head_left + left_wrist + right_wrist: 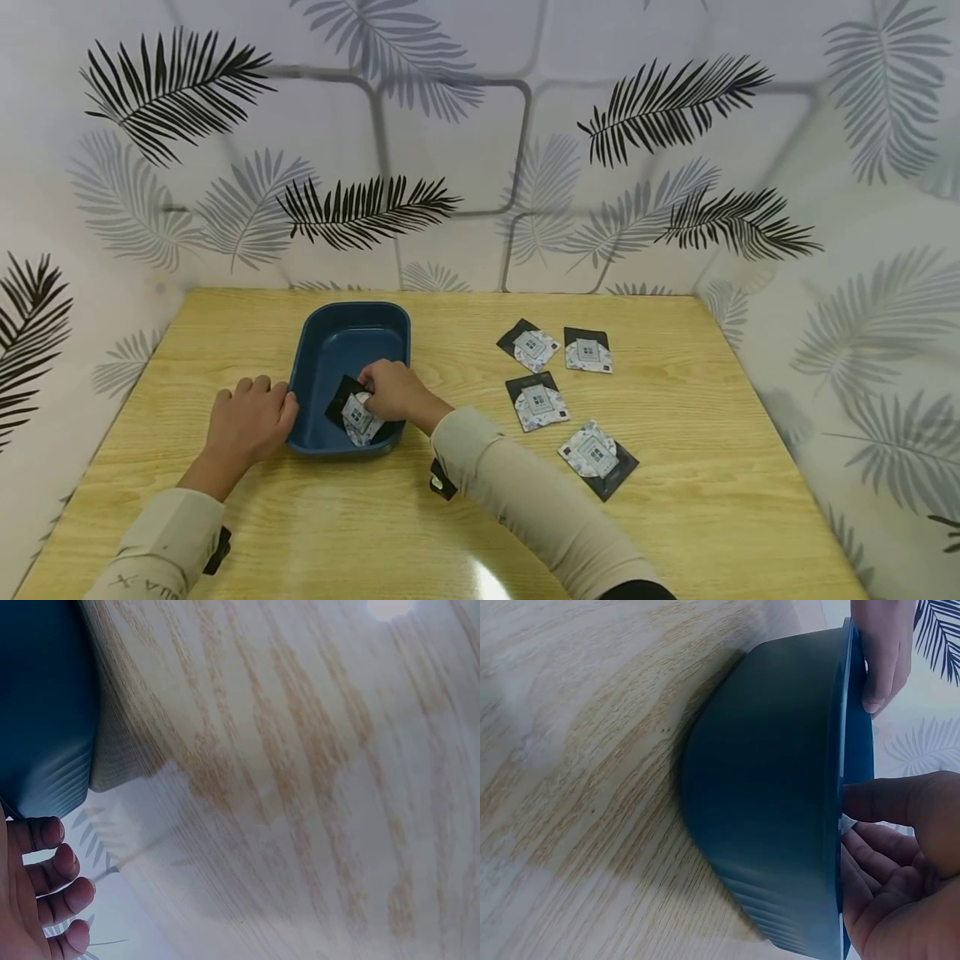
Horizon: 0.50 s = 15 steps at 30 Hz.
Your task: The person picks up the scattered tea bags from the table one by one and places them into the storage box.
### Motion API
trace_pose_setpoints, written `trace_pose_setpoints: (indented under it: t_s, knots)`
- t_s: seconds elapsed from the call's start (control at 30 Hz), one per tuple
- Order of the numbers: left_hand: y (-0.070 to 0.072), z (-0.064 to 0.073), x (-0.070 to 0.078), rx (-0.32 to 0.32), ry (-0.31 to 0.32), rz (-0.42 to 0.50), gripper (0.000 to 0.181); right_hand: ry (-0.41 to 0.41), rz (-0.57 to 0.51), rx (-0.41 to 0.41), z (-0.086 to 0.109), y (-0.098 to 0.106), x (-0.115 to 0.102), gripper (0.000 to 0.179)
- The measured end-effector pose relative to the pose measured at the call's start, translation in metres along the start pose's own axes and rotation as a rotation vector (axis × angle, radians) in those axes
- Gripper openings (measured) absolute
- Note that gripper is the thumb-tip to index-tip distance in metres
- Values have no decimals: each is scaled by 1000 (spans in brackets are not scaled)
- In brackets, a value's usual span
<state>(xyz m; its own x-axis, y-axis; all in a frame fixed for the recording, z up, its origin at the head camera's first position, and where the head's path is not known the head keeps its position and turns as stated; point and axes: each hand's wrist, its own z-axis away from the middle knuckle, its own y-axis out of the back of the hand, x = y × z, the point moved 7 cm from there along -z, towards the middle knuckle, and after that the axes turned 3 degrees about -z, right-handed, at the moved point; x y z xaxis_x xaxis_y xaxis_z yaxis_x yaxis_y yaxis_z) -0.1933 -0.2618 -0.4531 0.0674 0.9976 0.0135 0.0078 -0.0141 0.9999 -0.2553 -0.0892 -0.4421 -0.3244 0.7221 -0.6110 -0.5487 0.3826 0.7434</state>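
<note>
A dark blue plastic basin point(319, 342) stands at the left of the table. My left hand point(251, 418) holds its left rim; in the right wrist view the thumb point(879, 686) laps over the edge. Loosely curled fingers point(64, 900) show beside the basin wall in the left wrist view. Inside the basin, my right hand point(396, 392) pinches a black-and-white sachet point(358, 417) by its upper right side, low in the near half. From the right wrist, only a pale bit of the sachet appears between thumb and fingers; the basin wall point(765, 765) hides the remainder.
Several matching sachets lie flat right of the basin: one tilted at the back point(529, 345), one beside it point(588, 350), others nearer, such as the front sachet point(597, 458). A leaf-patterned wall point(465, 167) borders the wooden table point(360, 533).
</note>
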Motion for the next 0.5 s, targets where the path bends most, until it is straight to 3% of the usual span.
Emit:
trace_pose_setpoints:
  t_s: [0.27,0.5]
  knots:
    - [1,-1,1,2,6,-8,39,26,52,59,2,5,-1,32]
    - [0,-1,1,-13,12,-11,39,26,-85,85,7,17,3,31]
